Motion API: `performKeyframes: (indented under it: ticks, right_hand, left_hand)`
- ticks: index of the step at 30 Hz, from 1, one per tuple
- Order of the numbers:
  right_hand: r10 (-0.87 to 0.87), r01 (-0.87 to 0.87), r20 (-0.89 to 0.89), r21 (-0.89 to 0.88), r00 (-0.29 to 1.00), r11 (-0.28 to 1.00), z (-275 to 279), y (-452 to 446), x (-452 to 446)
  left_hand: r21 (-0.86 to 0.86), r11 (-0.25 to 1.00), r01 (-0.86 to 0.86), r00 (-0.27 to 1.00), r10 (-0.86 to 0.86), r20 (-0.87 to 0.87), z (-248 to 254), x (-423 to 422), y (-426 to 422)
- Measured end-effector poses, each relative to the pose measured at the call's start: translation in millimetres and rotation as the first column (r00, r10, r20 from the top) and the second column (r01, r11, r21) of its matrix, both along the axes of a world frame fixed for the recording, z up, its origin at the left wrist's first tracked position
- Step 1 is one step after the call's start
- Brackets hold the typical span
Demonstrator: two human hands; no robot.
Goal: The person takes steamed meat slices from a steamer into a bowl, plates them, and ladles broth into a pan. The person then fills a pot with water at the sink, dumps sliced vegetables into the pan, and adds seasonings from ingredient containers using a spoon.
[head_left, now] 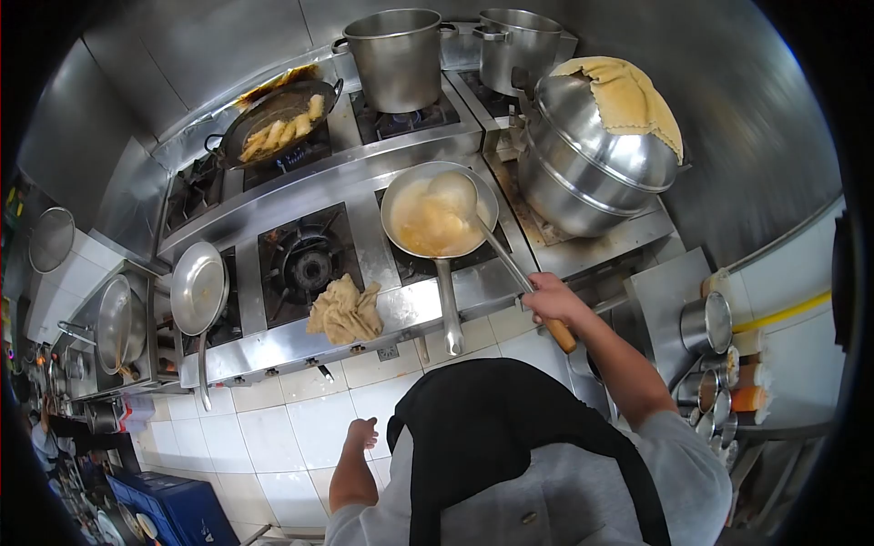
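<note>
In the lower middle of the frame, the person wears a black apron (482,400), whose upper edge is rounded. Two black straps (425,491) go down from it to the bottom edge, one on each side. Under it is a plain light grey shirt (583,496) with short sleeves (683,455). One small, dark, round button (528,518) is visible between the straps. The forearms (355,478) are bare, and also the left hand (363,433) and the right hand (551,298).

Bright, fairly even light. Glare on the domed lid (581,126) and floor tiles (319,428); smeared reflections on right wall (760,136). Heavy fisheye, edges bent, corners black. Centre sharp.
</note>
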State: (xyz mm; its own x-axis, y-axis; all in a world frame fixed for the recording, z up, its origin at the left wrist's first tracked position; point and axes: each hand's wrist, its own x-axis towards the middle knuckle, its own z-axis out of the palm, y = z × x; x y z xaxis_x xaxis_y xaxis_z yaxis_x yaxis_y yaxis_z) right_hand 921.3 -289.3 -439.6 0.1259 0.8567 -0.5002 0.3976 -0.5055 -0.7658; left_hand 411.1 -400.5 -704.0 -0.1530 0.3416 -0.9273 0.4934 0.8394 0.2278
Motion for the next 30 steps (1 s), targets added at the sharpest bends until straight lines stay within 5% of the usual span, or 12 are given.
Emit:
performKeyframes:
  ticks: [1,5,7,8,11,14,19,21,24,27,29,30]
  right_hand:
    - [-0.089,0.072,-0.253,-0.077,0.963,0.994,-1,0,1]
    - [-0.180,0.107,-0.447,-0.184,0.876,0.977,24,-9,-5]
    - [-0.112,0.063,-0.375,-0.141,0.920,0.988,32,-18,-11]
    - [-0.115,0.064,-0.376,-0.146,0.919,0.987,37,-22,-15]
    - [-0.012,0.000,-0.152,-0.075,0.988,0.997,56,-32,-25]
    - [0.038,-0.037,0.035,-0.038,0.999,0.999,61,-38,-27]
    - [0.025,-0.113,0.366,0.222,0.930,0.969,61,-48,-22]
    - [-0.050,-0.044,0.361,0.248,0.931,0.968,64,-52,-22]
    - [-0.145,0.019,0.370,0.323,0.918,0.946,68,-55,-22]
    - [-0.156,-0.003,0.337,0.426,0.928,0.905,59,-57,-19]
    - [-0.146,-0.019,0.292,0.496,0.945,0.868,61,-55,-16]
    - [-0.142,0.106,0.079,0.348,0.987,0.931,80,-51,-21]
  left_hand:
    - [-0.003,1.000,0.001,1.000,-0.001,0.000,-1,-2,-2]
    - [0.022,0.999,-0.027,1.000,0.027,0.002,0,1,1]
    - [0.035,0.999,-0.004,0.998,0.002,0.056,-8,8,17]
    - [0.222,0.956,0.190,0.973,-0.213,0.085,-13,10,24]
    - [0.282,0.959,0.039,0.981,-0.090,0.171,9,40,49]
    - [0.396,0.915,0.077,0.967,-0.165,0.193,27,62,76]
    - [0.749,0.624,0.224,0.940,-0.341,0.002,93,80,131]
    - [0.831,0.488,0.267,0.950,-0.280,-0.141,125,84,150]
    - [0.831,0.468,0.301,0.953,-0.174,-0.247,166,91,175]
    - [0.846,0.311,0.433,0.901,-0.129,-0.413,133,83,191]
    - [0.822,0.366,0.435,0.899,-0.129,-0.418,123,81,199]
    - [0.798,0.425,0.427,0.901,-0.123,-0.417,124,84,205]
